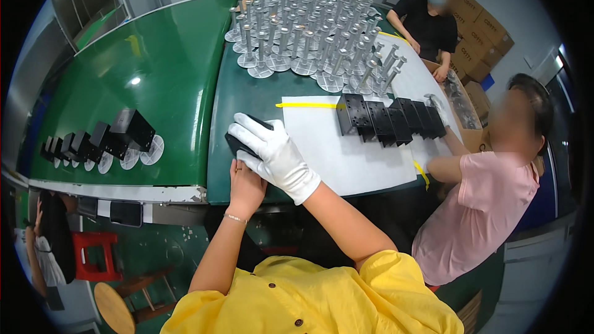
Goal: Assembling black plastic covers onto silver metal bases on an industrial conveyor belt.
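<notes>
White glove fabric [296, 173] covers the person's right hand [266, 148], which lies palm down over a small black block [236, 145]. Its fingers stretch toward the upper left and close across the block's upper face, gripping it, with dark edges showing above and below them. From the lower right, the bare right forearm [346, 221] slants up and leftward out of a short yellow sleeve [387, 275], the elbow held out to the side.

The left hand [247, 185] is bare and sits just below the glove, its back partly showing and its fingers reaching up to the block's lower side. Most of those fingers are hidden, so I cannot tell how firmly they close. The left forearm [221, 250] rises more steeply, leaning slightly right, with a thin bracelet [236, 218] at the wrist.

Both hands meet over the dark green bench [247, 96], near its front edge and left of a white sheet [365, 173]. Whether the block touches the surface is hidden.

On the sheet stands a row of black blocks [354, 114], with a strip of yellow tape [309, 106] beside it. Metal posts on round bases [307, 43] crowd the far part. At right sits a co-worker in a pink shirt [489, 192], an arm reaching toward the row.
</notes>
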`<state>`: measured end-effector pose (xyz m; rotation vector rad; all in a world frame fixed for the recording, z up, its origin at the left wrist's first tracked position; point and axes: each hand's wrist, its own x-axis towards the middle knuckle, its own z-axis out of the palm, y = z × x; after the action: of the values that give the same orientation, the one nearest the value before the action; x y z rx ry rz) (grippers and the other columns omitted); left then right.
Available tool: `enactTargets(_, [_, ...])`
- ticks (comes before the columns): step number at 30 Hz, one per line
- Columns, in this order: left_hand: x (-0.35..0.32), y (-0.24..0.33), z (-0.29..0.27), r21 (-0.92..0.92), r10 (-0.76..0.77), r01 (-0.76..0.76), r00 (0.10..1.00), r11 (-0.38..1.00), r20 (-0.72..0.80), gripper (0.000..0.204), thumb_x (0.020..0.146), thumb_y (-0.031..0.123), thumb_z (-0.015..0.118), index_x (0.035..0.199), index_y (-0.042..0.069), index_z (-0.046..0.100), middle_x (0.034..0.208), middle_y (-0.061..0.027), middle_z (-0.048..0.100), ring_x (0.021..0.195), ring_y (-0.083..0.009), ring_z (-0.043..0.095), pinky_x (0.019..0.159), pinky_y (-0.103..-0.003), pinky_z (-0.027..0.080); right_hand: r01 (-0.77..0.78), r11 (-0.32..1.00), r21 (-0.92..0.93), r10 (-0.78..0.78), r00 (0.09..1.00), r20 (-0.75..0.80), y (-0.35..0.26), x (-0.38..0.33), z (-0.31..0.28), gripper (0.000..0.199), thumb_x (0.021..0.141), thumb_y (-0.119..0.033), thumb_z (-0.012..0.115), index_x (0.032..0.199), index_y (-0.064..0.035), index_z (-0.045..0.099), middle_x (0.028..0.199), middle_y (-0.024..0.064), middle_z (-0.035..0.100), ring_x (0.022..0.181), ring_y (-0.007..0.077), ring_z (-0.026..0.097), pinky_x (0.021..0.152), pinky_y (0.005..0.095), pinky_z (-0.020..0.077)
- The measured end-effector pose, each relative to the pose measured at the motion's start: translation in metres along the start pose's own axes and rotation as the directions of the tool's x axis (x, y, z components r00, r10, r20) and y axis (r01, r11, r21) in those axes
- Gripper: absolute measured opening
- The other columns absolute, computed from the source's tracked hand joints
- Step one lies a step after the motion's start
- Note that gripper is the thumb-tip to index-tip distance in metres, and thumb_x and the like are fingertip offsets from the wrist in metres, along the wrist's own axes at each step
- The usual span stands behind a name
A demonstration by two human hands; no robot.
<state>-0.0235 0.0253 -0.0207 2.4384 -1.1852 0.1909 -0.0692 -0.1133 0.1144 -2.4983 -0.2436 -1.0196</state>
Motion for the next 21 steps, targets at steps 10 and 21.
enactTargets(10, [0.014,-0.089,-0.040,0.372,-0.183,0.234,0.969,0.898,-0.167,0.050,0.098,0.041,0.060,0.087,-0.005,0.076,0.100,-0.0281,0.070,0.119,-0.0430,0.059,0.112,-0.057,0.035,-0.404,0.581,-0.706,0.537,0.843,-0.040,0.196,-0.026,-0.083,0.061,0.086,-0.051,0.073,0.130,-0.0090,0.063,0.129,0.0136,0.068,0.122,0.0327,0.062,0.112,0.0522,0.0393])
enactTargets(21, [-0.005,-0.102,-0.091,0.403,-0.523,0.522,0.844,0.752,-0.119,0.063,0.094,0.034,0.069,0.148,0.007,0.051,0.153,-0.0321,0.041,0.137,-0.0456,0.047,0.102,-0.053,0.047,-0.405,0.588,-0.700,0.621,0.780,0.071,0.182,-0.031,-0.065,0.026,0.084,-0.008,0.064,0.110,-0.0075,0.066,0.113,0.0129,0.068,0.113,0.0348,0.060,0.094,0.0524,0.0498])
